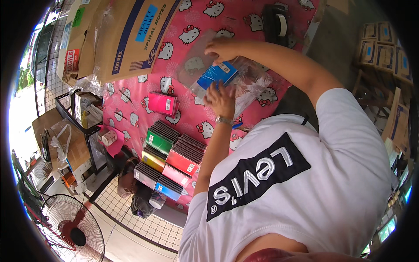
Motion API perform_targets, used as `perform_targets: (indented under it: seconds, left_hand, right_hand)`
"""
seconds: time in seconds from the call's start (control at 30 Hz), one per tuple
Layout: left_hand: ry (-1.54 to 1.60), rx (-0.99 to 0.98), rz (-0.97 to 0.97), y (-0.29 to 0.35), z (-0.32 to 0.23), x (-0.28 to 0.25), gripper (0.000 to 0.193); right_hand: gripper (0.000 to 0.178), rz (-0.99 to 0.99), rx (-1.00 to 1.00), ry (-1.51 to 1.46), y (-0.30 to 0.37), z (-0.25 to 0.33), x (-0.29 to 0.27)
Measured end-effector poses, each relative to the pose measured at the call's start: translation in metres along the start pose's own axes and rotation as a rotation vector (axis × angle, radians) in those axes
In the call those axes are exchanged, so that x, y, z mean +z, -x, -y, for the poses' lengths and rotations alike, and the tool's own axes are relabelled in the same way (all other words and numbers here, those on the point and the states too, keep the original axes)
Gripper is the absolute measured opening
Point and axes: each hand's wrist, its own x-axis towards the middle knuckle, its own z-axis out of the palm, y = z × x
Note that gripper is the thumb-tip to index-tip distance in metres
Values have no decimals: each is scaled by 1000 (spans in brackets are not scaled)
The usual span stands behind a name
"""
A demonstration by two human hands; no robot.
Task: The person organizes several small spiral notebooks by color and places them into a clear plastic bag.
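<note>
A blue notebook [211, 79] lies under a clear plastic bag [248, 89] on the table. My left hand [220, 101], with a watch on its wrist, rests over the notebook's near edge with its fingers apart. At the notebook's far side, my right hand [222, 49] has its fingers bent down onto the clear plastic, seemingly pinching it; the fingertips are partly hidden. Left of my hands is a small stack of pink notebooks [161, 104]. Closer to my left forearm stand piles of spiral notebooks, among them green [158, 142], red [185, 157], yellow [152, 159] and blue [168, 187].
A large cardboard carton [126, 39] stands at the far left on the pink patterned tablecloth [192, 124]. A black tape dispenser [276, 26] sits beyond my right arm. A blue pen [238, 125] lies near my body. Left of the table are a black rack [74, 111] and a fan [77, 236].
</note>
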Motion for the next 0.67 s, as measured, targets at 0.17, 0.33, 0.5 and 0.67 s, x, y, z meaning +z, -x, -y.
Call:
perform_targets:
  seconds: [0.17, 0.33, 0.5, 0.67]
  left_hand:
    - [359, 198, 56, -21, 15, -40, 50]
    - [1593, -434, 220, -4, 67, -49, 44]
    - [2049, -443, 396, -19, 68, -50, 50]
    - [1519, -414, 537, -41, 69, -55, 63]
  right_hand:
    - [51, 513, 178, -229, 2, 35, -28]
    - [49, 563, 575, -1300, 62, 49, -57]
    - [47, 375, 499, -1282, 97, 65, -26]
    - [49, 340, 231, -438, 71, 72, -22]
